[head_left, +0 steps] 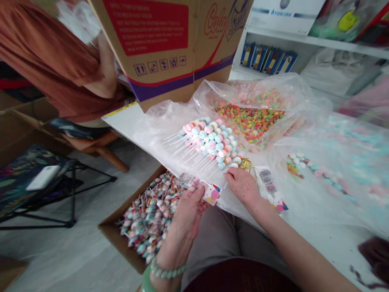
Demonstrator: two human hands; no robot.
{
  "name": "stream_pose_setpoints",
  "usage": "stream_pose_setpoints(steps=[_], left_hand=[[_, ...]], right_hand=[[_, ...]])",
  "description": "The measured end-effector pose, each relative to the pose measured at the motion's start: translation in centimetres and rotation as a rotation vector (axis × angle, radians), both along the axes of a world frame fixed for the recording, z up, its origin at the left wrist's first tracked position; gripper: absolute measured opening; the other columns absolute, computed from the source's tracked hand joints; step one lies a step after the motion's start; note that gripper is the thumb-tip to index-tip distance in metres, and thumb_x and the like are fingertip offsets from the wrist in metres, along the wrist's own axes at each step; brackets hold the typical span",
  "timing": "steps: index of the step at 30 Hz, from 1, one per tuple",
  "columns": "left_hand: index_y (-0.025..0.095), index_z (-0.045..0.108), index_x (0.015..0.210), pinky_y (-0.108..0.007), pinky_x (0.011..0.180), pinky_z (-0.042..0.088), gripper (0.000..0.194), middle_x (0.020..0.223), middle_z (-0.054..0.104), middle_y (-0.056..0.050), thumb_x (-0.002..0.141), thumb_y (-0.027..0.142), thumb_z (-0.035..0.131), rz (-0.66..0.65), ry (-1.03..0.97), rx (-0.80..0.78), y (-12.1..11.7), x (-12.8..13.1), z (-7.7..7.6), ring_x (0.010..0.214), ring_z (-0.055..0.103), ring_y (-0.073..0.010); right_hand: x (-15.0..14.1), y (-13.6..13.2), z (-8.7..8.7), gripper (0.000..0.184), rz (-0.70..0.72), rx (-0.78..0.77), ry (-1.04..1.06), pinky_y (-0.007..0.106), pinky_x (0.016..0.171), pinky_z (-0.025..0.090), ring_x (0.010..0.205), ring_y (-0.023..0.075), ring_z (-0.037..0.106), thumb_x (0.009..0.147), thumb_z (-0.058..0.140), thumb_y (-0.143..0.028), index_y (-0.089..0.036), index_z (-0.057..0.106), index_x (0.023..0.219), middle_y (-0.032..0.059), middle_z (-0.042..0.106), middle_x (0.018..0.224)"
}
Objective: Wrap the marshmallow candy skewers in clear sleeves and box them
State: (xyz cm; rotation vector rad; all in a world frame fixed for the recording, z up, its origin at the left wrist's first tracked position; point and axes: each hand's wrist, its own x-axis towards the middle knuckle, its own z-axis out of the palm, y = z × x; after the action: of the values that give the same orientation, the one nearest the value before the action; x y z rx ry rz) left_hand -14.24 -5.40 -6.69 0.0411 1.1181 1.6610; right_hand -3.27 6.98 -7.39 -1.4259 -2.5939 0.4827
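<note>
My left hand (190, 207) is closed on a small clear printed bag (212, 192) with coloured dots and dark print. My right hand (244, 186) is pinched at the near edge of a pile of marshmallow skewers (212, 140), its fingertips on the white stick of one of them. Pink, blue and white pieces are threaded on these sticks, which point toward the left. Beside my right hand lie another stack of printed bags (269, 184) and some gold twist ties (245, 163).
Below the table's left edge, a carton (121, 235) holds many wrapped skewers. Ring-shaped candy (255, 121) fills a clear plastic bag at the back. Pastel pieces (349, 142) lie under plastic at right. A tall carton (164, 52) stands behind; a person (60, 61) sits beyond it.
</note>
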Motion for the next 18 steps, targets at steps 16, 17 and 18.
stream_pose_setpoints(steps=[16,17,18], left_hand=[[0.012,0.063,0.077,-0.026,0.053,0.054,0.004,0.069,0.067,-0.005,0.077,0.015,0.066,0.138,-0.064,-0.076,3.0,1.6,1.4,0.057,0.064,-0.0151],[0.012,0.062,0.077,-0.026,0.053,0.053,0.004,0.068,0.067,-0.005,0.079,0.015,0.063,0.145,-0.108,-0.106,3.2,1.7,1.7,0.057,0.064,-0.0152],[0.013,0.061,0.076,-0.026,0.054,0.053,0.006,0.068,0.066,-0.005,0.081,0.016,0.062,0.154,-0.156,-0.128,3.4,1.7,2.0,0.057,0.064,-0.0153]], right_hand=[[10.9,-1.0,2.2,0.018,-0.505,-0.838,1.073,0.020,0.042,0.022,0.045,0.0073,0.035,0.059,0.065,-0.026,-0.014,0.062,0.073,-0.0042,0.047,0.051],[11.2,-1.7,2.5,0.018,-0.480,-0.864,1.085,0.020,0.043,0.022,0.046,0.0076,0.035,0.061,0.066,-0.026,-0.014,0.062,0.074,-0.0041,0.046,0.051],[11.5,-2.3,2.6,0.018,-0.456,-0.876,1.100,0.021,0.043,0.022,0.046,0.0078,0.035,0.062,0.067,-0.027,-0.014,0.063,0.075,-0.0041,0.046,0.051]])
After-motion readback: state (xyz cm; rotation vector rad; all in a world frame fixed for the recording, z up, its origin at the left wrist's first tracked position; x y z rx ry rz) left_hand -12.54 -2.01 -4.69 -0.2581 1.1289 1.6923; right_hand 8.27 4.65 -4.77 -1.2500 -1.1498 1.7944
